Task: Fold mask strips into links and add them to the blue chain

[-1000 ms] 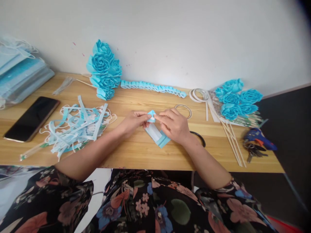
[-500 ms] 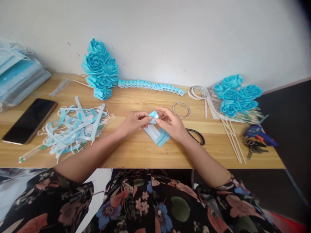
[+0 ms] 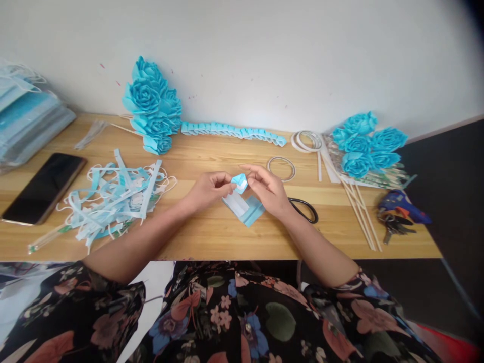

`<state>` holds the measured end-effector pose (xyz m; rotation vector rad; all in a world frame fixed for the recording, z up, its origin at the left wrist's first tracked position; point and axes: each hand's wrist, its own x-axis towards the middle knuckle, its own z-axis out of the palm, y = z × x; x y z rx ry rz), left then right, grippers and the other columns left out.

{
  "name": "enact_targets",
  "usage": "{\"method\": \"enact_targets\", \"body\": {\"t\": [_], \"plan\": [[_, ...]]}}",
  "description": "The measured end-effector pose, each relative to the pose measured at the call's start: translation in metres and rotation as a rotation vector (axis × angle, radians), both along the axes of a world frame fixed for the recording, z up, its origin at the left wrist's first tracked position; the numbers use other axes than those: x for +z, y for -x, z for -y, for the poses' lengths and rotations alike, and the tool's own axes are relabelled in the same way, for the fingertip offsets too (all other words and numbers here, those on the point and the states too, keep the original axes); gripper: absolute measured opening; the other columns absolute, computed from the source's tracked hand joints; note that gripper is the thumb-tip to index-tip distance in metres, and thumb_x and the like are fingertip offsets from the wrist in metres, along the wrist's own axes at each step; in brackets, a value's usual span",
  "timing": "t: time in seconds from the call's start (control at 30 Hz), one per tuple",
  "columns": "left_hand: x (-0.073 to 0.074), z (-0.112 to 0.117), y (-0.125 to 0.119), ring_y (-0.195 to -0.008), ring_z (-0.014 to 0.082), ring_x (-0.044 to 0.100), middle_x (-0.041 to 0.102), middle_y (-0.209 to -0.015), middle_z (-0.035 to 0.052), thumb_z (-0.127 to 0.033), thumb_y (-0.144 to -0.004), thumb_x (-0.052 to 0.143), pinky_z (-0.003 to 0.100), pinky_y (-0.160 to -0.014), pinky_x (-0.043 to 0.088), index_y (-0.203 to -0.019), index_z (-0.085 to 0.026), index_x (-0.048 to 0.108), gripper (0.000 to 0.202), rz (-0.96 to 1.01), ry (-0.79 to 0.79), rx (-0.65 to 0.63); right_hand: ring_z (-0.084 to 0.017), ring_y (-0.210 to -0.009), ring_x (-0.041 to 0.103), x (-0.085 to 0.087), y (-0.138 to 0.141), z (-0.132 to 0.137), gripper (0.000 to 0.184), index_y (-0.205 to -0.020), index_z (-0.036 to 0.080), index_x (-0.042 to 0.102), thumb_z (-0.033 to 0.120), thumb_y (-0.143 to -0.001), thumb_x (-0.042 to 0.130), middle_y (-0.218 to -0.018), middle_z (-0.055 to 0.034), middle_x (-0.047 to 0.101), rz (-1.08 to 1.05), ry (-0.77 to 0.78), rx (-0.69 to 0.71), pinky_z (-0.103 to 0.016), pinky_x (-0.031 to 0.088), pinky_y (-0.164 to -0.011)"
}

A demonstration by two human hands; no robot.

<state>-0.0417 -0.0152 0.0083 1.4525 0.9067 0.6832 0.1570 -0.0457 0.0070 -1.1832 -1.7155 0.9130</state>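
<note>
Between my two hands is a small folded piece of blue and white mask fabric [image 3: 239, 182]. My left hand [image 3: 214, 189] pinches its left edge between thumb and fingers. From the other side, the thumb and fingertips of my right hand [image 3: 267, 190] close on its right edge. Beneath the hands lies a flat blue and white piece of mask material [image 3: 244, 209] on the table. Just right of my right hand shows the black handle of scissors [image 3: 305, 209]; their blades are hidden.
Left are a heap of mask strips [image 3: 117, 196], a phone [image 3: 43, 187] and stacked masks [image 3: 30, 116]. Behind stand blue fabric roses [image 3: 153, 106] and a row of folded pieces [image 3: 230, 131]. Right are tape rolls [image 3: 282, 169], sticks [image 3: 359, 217], more roses [image 3: 368, 143], keys [image 3: 395, 224] and a blue glue gun [image 3: 403, 205].
The fingers of my right hand have shifted slightly right along the folded piece, so more of its face shows. The camera view has moved a little.
</note>
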Motion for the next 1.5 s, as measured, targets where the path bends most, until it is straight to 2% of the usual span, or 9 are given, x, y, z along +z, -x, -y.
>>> {"method": "enact_targets", "body": {"t": [0.13, 0.27, 0.47, 0.57, 0.73, 0.9, 1.1, 1.33, 1.5], "plan": [[0.001, 0.001, 0.0, -0.059, 0.0084, 0.045, 0.052, -0.062, -0.003, -0.038, -0.076, 0.065, 0.023, -0.058, 0.037, -0.071, -0.015, 0.059, 0.025, -0.014, 0.008, -0.015, -0.014, -0.076, 0.061, -0.001, 0.0, 0.0, 0.035, -0.125, 0.024, 0.059, 0.035, -0.093, 0.055, -0.088, -0.0014, 0.066, -0.058, 0.054, 0.03, -0.029, 0.052, -0.067], [0.0, 0.002, 0.0, -0.061, 0.0089, 0.045, 0.053, -0.065, -0.0025, -0.04, -0.077, 0.064, 0.023, -0.06, 0.036, -0.072, -0.015, 0.061, 0.026, -0.045, -0.034, -0.048, -0.014, -0.075, 0.063, -0.004, 0.002, 0.0, 0.04, -0.125, 0.024, 0.061, 0.034, -0.087, 0.064, -0.088, -0.0006, 0.067, -0.08, 0.07, 0.017, -0.029, 0.053, -0.068], [0.0, 0.003, -0.001, -0.059, 0.008, 0.043, 0.05, -0.064, -0.0032, -0.038, -0.078, 0.064, 0.023, -0.058, 0.033, -0.07, -0.015, 0.059, 0.025, -0.037, -0.045, -0.05, -0.013, -0.066, 0.059, -0.002, 0.0, 0.0, 0.032, -0.121, 0.024, 0.064, 0.037, -0.093, 0.057, -0.079, 0.0, 0.065, -0.063, 0.051, -0.044, -0.028, 0.05, -0.061], [0.001, 0.002, 0.0, -0.058, 0.0078, 0.043, 0.05, -0.062, -0.0032, -0.039, -0.079, 0.064, 0.023, -0.057, 0.034, -0.071, -0.015, 0.058, 0.026, -0.011, -0.035, 0.007, -0.015, -0.072, 0.061, -0.002, -0.001, -0.001, 0.033, -0.123, 0.024, 0.062, 0.039, -0.094, 0.056, -0.082, -0.0008, 0.065, -0.092, 0.06, -0.01, -0.03, 0.052, -0.066], [0.003, 0.0, 0.002, -0.055, 0.0081, 0.044, 0.049, -0.058, -0.0029, -0.043, -0.081, 0.064, 0.022, -0.055, 0.035, -0.068, -0.016, 0.057, 0.031, -0.018, -0.048, 0.04, -0.016, -0.084, 0.063, -0.008, 0.001, -0.002, 0.041, -0.127, 0.024, 0.058, 0.031, -0.087, 0.063, -0.097, -0.0033, 0.067, -0.107, 0.074, 0.057, -0.032, 0.054, -0.075], [0.007, 0.0, 0.001, -0.056, 0.0085, 0.045, 0.051, -0.06, -0.0026, -0.048, -0.08, 0.063, 0.022, -0.054, 0.036, -0.073, -0.017, 0.059, 0.032, 0.028, -0.045, 0.039, -0.014, -0.076, 0.061, -0.008, 0.002, -0.002, 0.04, -0.124, 0.024, 0.06, 0.024, -0.085, 0.06, -0.086, -0.0003, 0.064, -0.056, 0.041, 0.016, -0.03, 0.053, -0.069], [0.01, 0.002, -0.001, -0.056, 0.007, 0.04, 0.046, -0.059, -0.0047, -0.041, -0.076, 0.066, 0.022, -0.055, 0.035, -0.068, -0.016, 0.055, 0.028, 0.018, -0.066, 0.045, -0.013, -0.071, 0.059, -0.002, 0.004, 0.0, 0.038, -0.119, 0.023, 0.063, 0.02, -0.082, 0.06, -0.078, 0.0023, 0.061, -0.005, -0.008, 0.011, -0.029, 0.052, -0.069], [0.008, 0.0, 0.0, -0.055, 0.0072, 0.04, 0.047, -0.06, -0.004, -0.042, -0.077, 0.065, 0.022, -0.054, 0.034, -0.069, -0.016, 0.054, 0.029, 0.005, -0.049, 0.054, -0.014, -0.077, 0.062, -0.003, 0.0, -0.001, 0.034, -0.122, 0.024, 0.062, 0.029, -0.089, 0.056, -0.088, -0.0014, 0.066, -0.089, 0.073, 0.037, -0.029, 0.052, -0.07], [0.005, 0.0, 0.0, -0.06, 0.0086, 0.044, 0.053, -0.065, -0.002, -0.042, -0.077, 0.065, 0.023, -0.057, 0.035, -0.073, -0.016, 0.059, 0.027, -0.022, -0.074, 0.023, -0.014, -0.074, 0.063, -0.004, 0.001, -0.002, 0.04, -0.122, 0.024, 0.062, 0.031, -0.083, 0.065, -0.088, -0.0007, 0.067, -0.103, 0.087, 0.03, -0.029, 0.053, -0.068]]}}
